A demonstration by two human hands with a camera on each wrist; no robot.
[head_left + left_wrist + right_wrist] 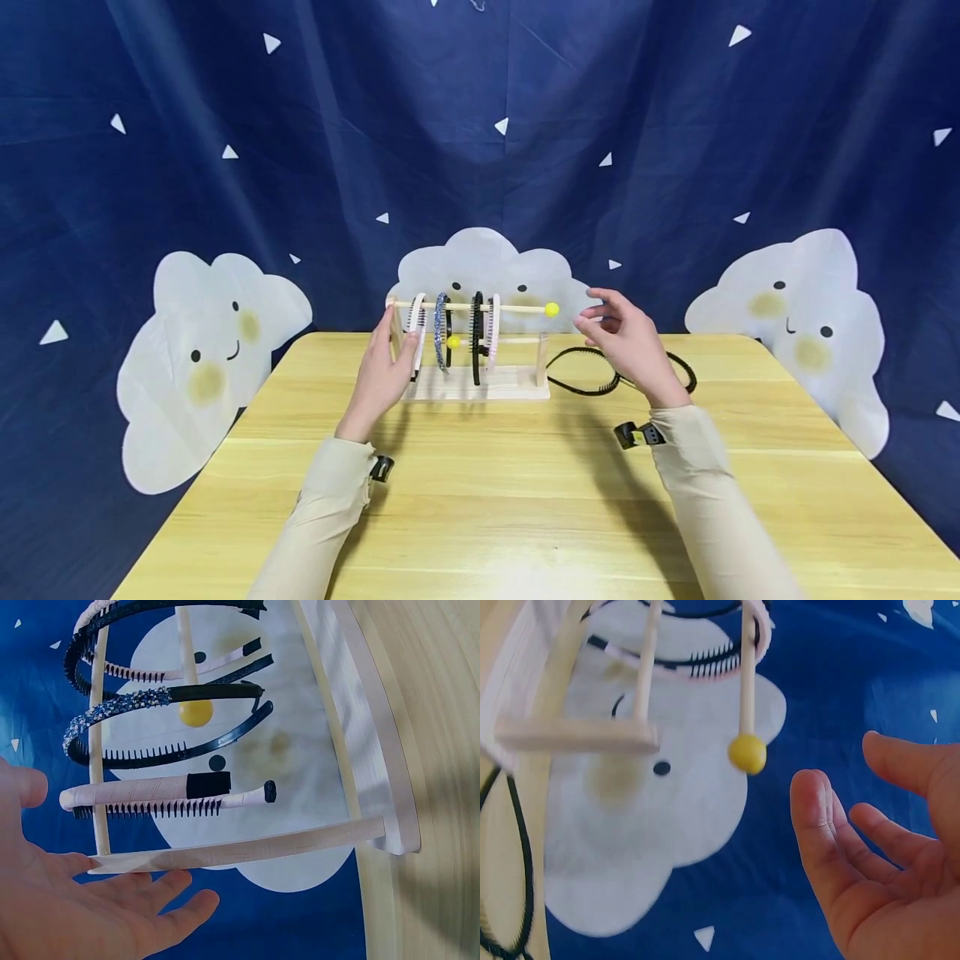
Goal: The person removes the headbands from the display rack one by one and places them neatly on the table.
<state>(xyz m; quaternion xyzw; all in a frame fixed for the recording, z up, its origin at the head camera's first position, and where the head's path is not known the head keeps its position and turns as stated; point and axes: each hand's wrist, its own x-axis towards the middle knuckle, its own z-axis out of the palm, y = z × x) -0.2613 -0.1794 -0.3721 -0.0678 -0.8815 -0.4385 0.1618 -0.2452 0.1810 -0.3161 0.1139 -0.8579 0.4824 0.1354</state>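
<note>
A wooden rack (510, 383) stands at the table's far side, its upper rod ending in a yellow ball (552, 310). Several headbands hang on that rod: a whitish one (417, 321), a blue glittery one (440, 329), a black one (477, 333) and a pale pink one (493, 329). My left hand (378, 375) rests its fingers against the rack's left upright (225, 851), thumb apart in the left wrist view. Just right of the yellow ball (747, 754), my right hand (885, 862) holds nothing, its fingers loosely bent and apart from the thumb.
Two black toothed headbands (585, 392) lie on the wooden table (495, 483), right of the rack and partly behind my right hand. A second yellow ball (453, 342) ends a lower rod. Behind the table hangs a blue curtain (420, 108) with white clouds.
</note>
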